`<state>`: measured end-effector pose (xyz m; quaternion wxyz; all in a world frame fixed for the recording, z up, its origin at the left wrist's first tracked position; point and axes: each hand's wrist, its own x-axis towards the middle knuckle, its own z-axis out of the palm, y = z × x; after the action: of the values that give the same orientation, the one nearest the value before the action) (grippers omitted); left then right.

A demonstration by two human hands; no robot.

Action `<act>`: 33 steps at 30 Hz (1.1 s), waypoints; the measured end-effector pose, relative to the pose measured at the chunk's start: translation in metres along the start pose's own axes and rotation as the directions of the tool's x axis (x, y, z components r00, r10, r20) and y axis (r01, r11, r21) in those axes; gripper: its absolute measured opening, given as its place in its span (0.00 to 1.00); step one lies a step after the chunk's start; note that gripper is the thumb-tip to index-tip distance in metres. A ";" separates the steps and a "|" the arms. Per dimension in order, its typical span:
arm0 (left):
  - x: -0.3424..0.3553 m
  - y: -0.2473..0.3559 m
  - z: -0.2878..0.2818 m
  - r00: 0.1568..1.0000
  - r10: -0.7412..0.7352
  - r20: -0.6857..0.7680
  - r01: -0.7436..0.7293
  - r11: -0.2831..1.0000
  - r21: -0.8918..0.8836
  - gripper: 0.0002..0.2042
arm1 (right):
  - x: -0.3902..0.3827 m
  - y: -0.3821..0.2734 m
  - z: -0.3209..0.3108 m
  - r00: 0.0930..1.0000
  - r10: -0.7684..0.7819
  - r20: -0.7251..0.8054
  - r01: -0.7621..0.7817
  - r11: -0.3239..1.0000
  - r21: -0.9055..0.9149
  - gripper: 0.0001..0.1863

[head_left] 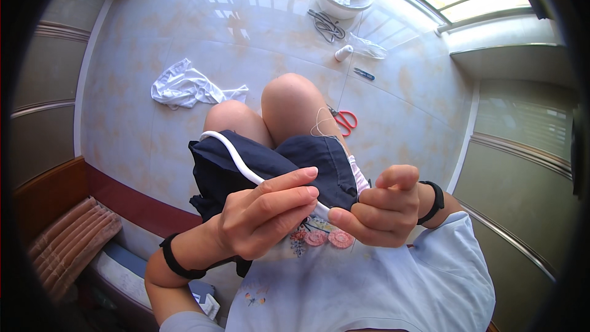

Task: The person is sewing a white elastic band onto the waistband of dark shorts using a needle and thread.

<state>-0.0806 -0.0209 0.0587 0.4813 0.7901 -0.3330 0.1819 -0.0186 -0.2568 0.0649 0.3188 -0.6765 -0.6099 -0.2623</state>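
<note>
A dark navy cloth garment [258, 154] lies across my lap. Over it runs a long, smooth white elastic-like strip [232, 152], curving from the cloth's far left edge toward my hands. My left hand [264, 214] is closed on the strip, fingers pressed together, with the strip passing beneath them. A short piece of it shows between the hands. There my right hand [387, 209] is closed, its fingers curled and its thumb at the strip's near end. Whether anything else is inside the right hand is hidden. A thin pale thread [318, 122] loops above the cloth by my right knee.
Red-handled scissors [347, 123] lie right of my knee. Farther off are thread snips [364, 74], a white thread spool [343, 53], a clear plastic bag [367, 47], a grey cord [327, 26] and a white basin [335, 9]. White cloth [184, 85] lies left on the tiles.
</note>
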 end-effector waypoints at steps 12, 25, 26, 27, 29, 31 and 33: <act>0.007 -0.004 -0.003 0.955 -0.292 0.058 0.297 0.941 -0.163 0.12 | 0.007 0.013 0.010 0.912 0.406 0.059 -0.398 0.842 0.363 0.08; 0.012 -0.017 0.001 0.391 -0.834 0.390 0.737 0.029 -0.676 0.09 | -0.009 0.025 0.024 0.172 0.611 0.773 -0.621 -0.542 0.566 0.09; 0.012 -0.018 0.001 0.390 -0.834 0.391 0.737 0.029 -0.675 0.09 | -0.009 0.025 0.025 0.167 0.615 0.771 -0.626 -0.538 0.564 0.10; 0.014 -0.019 0.000 0.370 -0.831 0.416 0.764 0.018 -0.645 0.10 | -0.010 0.025 0.026 0.162 0.618 0.769 -0.632 -0.534 0.562 0.10; 0.015 -0.020 0.001 0.348 -0.828 0.440 0.790 0.006 -0.613 0.11 | -0.014 0.027 0.028 0.165 0.611 0.774 -0.614 -0.551 0.565 0.11; 0.016 -0.021 0.002 0.348 -0.824 0.447 0.815 0.030 -0.579 0.11 | -0.018 0.029 0.029 0.167 0.605 0.779 -0.597 -0.567 0.568 0.11; 0.015 -0.022 0.002 0.359 -0.817 0.452 0.809 0.031 -0.587 0.12 | -0.019 0.029 0.029 0.191 0.599 0.777 -0.589 -0.564 0.579 0.11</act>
<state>-0.0548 -0.0207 0.0525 0.7701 0.5601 0.1368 -0.2730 0.0071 -0.2492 0.0285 0.7337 -0.5070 -0.0145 0.4521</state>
